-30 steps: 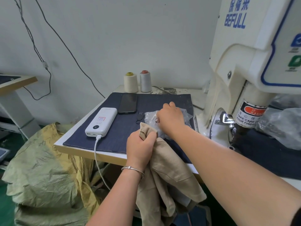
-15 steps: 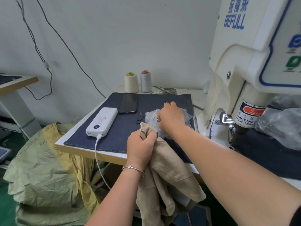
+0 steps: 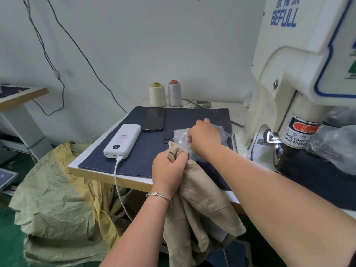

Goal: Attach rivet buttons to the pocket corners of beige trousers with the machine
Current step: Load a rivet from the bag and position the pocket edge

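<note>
Beige trousers hang over the table's front edge. My left hand grips a bunched corner of them in a fist. My right hand reaches into a clear plastic bag of small metal rivet buttons lying on the dark blue cloth, fingers curled down inside it. What the fingers hold is hidden. The white rivet machine stands at the right, its press head above a dark pad.
On the blue cloth lie a white power bank with its cable, a black phone and a small black ring. Two thread cones stand at the back. A large yellow-green sack sits lower left. More plastic bags lie right.
My right hand's fingers have shifted slightly inside the bag. The left hand keeps its grip on the trousers without moving.
</note>
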Demonstrator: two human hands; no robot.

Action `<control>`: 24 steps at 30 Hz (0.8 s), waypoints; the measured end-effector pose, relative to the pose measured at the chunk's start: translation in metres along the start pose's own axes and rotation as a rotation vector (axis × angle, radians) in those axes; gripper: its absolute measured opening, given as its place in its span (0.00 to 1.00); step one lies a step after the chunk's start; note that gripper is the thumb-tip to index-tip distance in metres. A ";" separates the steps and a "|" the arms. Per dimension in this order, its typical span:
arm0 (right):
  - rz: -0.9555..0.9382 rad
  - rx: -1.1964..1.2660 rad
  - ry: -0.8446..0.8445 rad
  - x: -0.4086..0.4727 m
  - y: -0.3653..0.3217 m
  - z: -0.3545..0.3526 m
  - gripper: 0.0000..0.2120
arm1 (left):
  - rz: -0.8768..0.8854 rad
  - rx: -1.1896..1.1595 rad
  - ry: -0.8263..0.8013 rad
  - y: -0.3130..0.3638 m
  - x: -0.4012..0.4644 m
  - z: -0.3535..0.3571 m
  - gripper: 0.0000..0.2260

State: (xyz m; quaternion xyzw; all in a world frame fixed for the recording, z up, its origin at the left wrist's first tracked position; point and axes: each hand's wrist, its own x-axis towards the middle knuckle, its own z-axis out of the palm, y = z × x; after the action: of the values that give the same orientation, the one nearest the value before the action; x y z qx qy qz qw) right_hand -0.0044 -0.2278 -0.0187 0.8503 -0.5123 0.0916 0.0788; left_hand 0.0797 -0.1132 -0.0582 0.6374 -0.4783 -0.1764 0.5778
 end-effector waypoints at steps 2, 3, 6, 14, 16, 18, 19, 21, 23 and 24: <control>0.001 0.001 -0.005 0.000 0.000 0.000 0.12 | 0.004 0.001 -0.005 0.000 0.000 0.001 0.14; -0.001 -0.004 -0.008 0.000 0.000 0.000 0.12 | 0.006 0.000 -0.007 0.000 0.000 0.001 0.14; -0.003 -0.012 -0.013 0.001 0.000 0.000 0.12 | 0.003 0.006 -0.008 0.001 0.000 0.001 0.14; -0.010 0.008 -0.016 0.000 0.001 0.001 0.12 | -0.010 0.019 -0.003 0.000 0.001 0.000 0.14; -0.005 0.008 -0.024 0.000 0.002 0.001 0.13 | -0.007 0.020 -0.006 0.000 0.001 0.000 0.14; -0.003 0.006 -0.031 0.000 0.002 0.002 0.13 | -0.001 0.015 -0.004 0.001 0.000 0.000 0.13; -0.001 0.008 -0.035 0.000 0.002 0.002 0.13 | 0.001 0.013 -0.004 0.000 0.000 0.000 0.14; 0.002 0.024 -0.040 0.001 0.002 0.003 0.13 | 0.005 0.021 -0.002 0.000 0.000 0.000 0.14; 0.002 0.037 -0.035 0.001 0.002 0.003 0.13 | 0.006 0.023 -0.005 0.000 0.001 0.001 0.14; 0.002 0.042 -0.031 0.001 0.002 0.003 0.13 | 0.005 0.019 -0.006 0.000 0.001 0.001 0.14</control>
State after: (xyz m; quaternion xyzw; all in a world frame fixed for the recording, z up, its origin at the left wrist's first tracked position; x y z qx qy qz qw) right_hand -0.0053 -0.2300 -0.0214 0.8525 -0.5124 0.0891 0.0529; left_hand 0.0795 -0.1140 -0.0582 0.6413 -0.4833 -0.1722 0.5705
